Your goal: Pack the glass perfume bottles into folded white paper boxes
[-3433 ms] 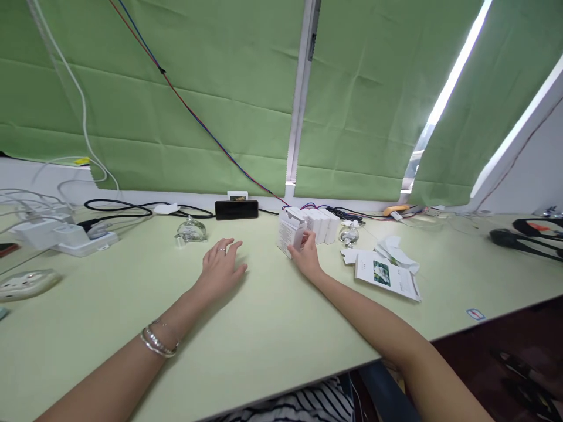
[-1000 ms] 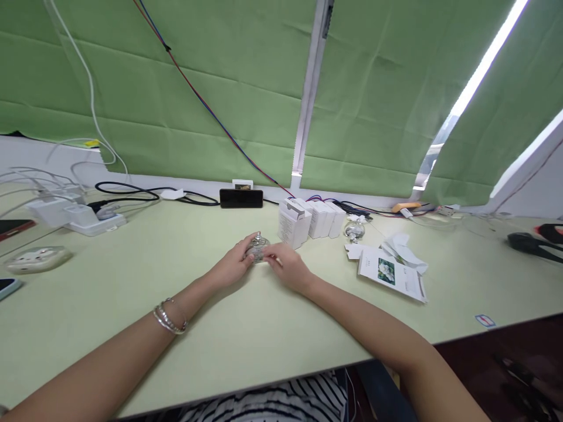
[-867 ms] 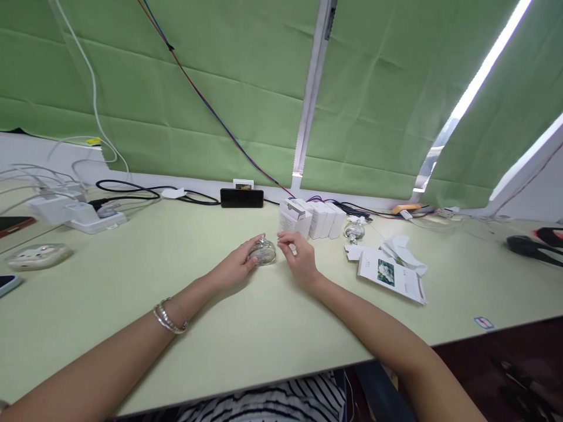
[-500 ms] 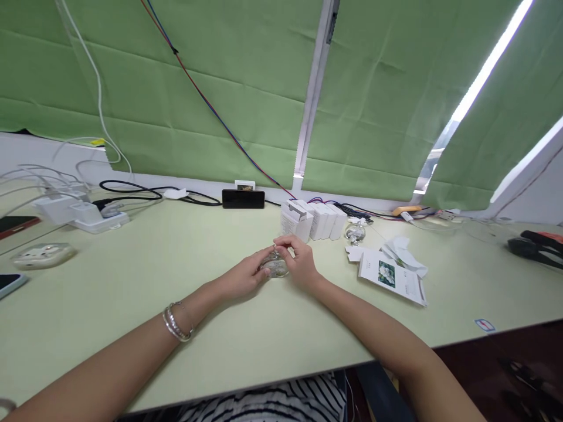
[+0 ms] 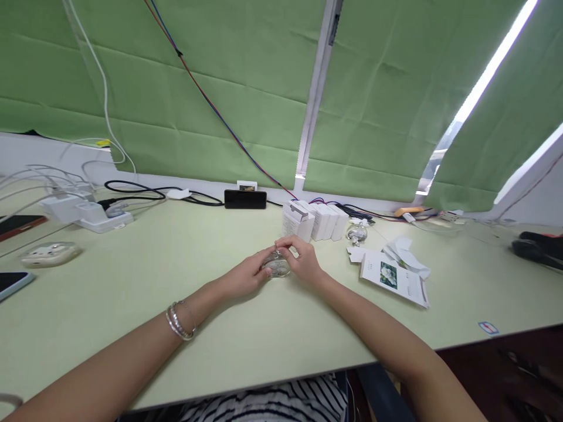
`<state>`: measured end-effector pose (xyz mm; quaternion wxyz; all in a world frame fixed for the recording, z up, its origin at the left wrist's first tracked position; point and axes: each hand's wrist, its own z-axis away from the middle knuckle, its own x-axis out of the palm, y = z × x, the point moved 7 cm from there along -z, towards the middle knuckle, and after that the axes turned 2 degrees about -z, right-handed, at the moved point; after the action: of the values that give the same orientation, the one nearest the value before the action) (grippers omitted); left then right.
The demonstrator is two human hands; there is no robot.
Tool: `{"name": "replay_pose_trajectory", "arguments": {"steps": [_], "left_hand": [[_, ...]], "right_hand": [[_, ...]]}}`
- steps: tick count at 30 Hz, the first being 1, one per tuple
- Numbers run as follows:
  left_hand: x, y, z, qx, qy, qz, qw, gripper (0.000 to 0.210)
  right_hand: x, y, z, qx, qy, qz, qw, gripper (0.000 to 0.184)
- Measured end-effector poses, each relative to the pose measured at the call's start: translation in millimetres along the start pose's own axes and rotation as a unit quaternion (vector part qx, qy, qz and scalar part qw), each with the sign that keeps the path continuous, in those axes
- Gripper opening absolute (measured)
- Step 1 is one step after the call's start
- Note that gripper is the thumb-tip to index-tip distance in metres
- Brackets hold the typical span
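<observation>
A small, rounded clear glass bottle stands on the table between my two hands. My left hand grips its left side, thumb in front and fingers toward the top. From the right, my right hand pinches at the bottle's neck; the fingers hide the very top, so I cannot see what is between them. Behind the right hand stands a row of white boxes, the left one with its flap open. A similar clear glass bottle is right of the boxes.
A flattened white carton with a flower picture and crumpled white paper lie to the right. A black phone leans at the back. On the left are a power strip, cables and another phone.
The view has shifted slightly, so everything sits a little farther right. Both hands keep their hold at the bottle, with no other clear movement.
</observation>
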<state>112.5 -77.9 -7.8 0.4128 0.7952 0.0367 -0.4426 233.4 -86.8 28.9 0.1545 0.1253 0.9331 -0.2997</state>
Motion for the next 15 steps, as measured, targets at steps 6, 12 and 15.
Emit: {"name": "replay_pose_trajectory", "arguments": {"steps": [6,12,15], "left_hand": [[-0.5,-0.8,-0.3,-0.002,0.001,0.012,1.0,0.055],[-1.4,4.4,-0.3,0.008,-0.003,0.011,1.0,0.055],[-0.8,3.5,-0.4,0.001,-0.006,0.007,1.0,0.056]], "right_hand": [[-2.8,2.7,-3.3,0.035,-0.004,-0.033,0.999,0.009],[-3.2,9.6,-5.1,0.071,-0.016,-0.071,0.995,0.01],[-3.2,9.4,-5.3,0.059,-0.019,-0.085,0.994,0.008]]}}
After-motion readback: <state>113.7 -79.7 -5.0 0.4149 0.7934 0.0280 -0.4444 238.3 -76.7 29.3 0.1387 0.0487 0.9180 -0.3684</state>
